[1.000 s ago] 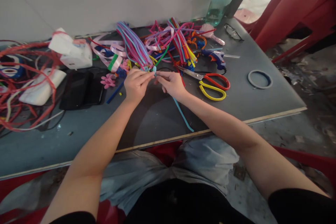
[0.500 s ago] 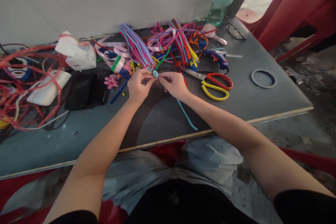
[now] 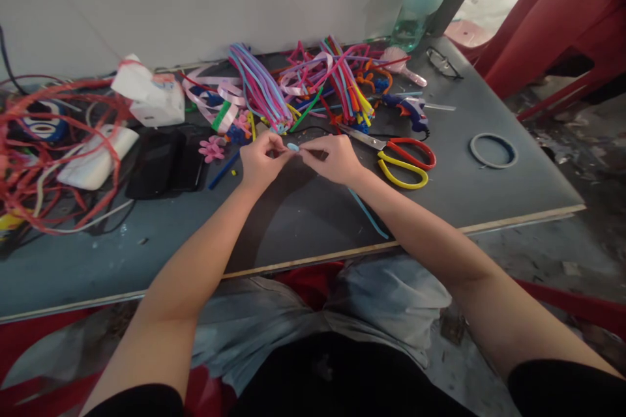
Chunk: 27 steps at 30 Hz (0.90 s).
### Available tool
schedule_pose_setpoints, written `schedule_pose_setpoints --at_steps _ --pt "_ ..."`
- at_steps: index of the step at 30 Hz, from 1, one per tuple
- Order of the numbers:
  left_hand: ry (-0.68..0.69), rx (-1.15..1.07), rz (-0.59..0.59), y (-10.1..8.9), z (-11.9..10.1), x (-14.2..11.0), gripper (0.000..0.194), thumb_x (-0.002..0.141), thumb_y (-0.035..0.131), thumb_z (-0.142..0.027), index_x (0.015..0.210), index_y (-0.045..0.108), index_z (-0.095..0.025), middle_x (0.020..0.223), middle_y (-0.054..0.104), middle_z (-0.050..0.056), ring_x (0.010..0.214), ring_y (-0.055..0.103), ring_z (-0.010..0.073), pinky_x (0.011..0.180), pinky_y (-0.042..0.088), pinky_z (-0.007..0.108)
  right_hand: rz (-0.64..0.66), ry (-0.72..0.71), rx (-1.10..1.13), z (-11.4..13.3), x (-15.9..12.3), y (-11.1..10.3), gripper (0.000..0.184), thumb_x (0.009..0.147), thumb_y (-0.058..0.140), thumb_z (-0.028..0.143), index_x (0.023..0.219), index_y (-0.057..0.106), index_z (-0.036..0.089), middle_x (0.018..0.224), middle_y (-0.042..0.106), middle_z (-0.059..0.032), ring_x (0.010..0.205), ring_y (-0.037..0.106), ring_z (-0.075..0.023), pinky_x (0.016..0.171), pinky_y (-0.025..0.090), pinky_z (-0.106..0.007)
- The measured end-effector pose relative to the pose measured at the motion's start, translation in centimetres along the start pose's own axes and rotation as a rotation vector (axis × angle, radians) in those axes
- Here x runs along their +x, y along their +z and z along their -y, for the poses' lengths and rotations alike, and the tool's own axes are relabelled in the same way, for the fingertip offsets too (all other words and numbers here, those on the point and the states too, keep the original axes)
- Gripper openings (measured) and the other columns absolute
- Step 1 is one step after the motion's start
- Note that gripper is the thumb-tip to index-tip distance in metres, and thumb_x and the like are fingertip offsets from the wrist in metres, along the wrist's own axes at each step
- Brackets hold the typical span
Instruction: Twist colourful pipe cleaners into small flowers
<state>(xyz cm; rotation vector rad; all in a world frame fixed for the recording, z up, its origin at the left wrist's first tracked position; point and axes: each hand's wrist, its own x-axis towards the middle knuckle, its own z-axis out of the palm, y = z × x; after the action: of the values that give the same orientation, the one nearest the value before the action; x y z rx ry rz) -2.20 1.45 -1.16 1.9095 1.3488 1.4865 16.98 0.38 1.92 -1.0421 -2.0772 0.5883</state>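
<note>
Between my fingertips, above the dark table, is a light blue pipe cleaner (image 3: 293,147) with a small coil at its end. My left hand (image 3: 264,159) pinches the coil from the left. From the right, my right hand (image 3: 331,158) pinches it too. The pipe cleaner's straight tail (image 3: 369,214) trails out below my right wrist toward the table's front edge. Just beyond my hands lies a bundle of pink, purple and blue pipe cleaners (image 3: 259,88). A pair of scissors (image 3: 403,159) with red and yellow handles rests beside my right hand.
A second bundle of pipe cleaners (image 3: 346,85), a glue gun (image 3: 408,107), a hairbrush (image 3: 403,65) and a bottle (image 3: 423,0) stand behind. A tape roll (image 3: 493,150) lies right. On the left are phones (image 3: 156,163), a pink pipe-cleaner flower (image 3: 212,149) and tangled red cord (image 3: 98,94).
The small coil has turned from upright to flatter between my fingers. The tail has swung to the right. My hands stay close together, and the view has shifted slightly.
</note>
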Motion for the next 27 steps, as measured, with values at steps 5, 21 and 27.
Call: schedule_pose_setpoints --at_steps 5,21,27 --pt "0.053 0.067 0.0 -0.1 -0.1 0.0 0.053 0.075 0.074 -0.071 0.067 0.059 -0.021 0.06 0.067 -0.002 0.051 0.053 0.0092 0.053 0.04 0.025 0.07 0.179 0.372 0.1 0.3 -0.5 0.023 0.086 0.067 0.034 0.081 0.078 0.015 0.071 0.072 -0.0035 0.057 0.061 -0.0109 0.054 0.046 -0.022" --pt "0.427 0.27 0.175 -1.9 0.0 1.3 0.046 0.099 0.048 -0.064 0.106 0.074 -0.028 0.116 0.075 0.007 0.106 0.067 0.0232 0.097 0.052 0.044 0.295 0.569 0.986 -0.3 1.1 -1.1 0.015 0.082 0.071 0.015 0.07 0.061 0.013 0.043 0.037 0.0117 0.035 0.025 -0.0004 0.034 0.015 -0.015" --pt "0.537 0.292 0.243 -1.8 -0.6 1.1 0.033 0.103 0.049 -0.05 0.1 0.076 -0.031 0.105 0.077 0.003 0.103 0.069 0.0202 0.098 0.054 0.04 0.487 0.576 1.128 -1.1 1.2 -1.2 0.02 0.077 0.073 0.018 0.07 0.055 0.016 0.043 0.03 0.0144 0.035 0.017 0.0005 0.034 0.011 -0.014"
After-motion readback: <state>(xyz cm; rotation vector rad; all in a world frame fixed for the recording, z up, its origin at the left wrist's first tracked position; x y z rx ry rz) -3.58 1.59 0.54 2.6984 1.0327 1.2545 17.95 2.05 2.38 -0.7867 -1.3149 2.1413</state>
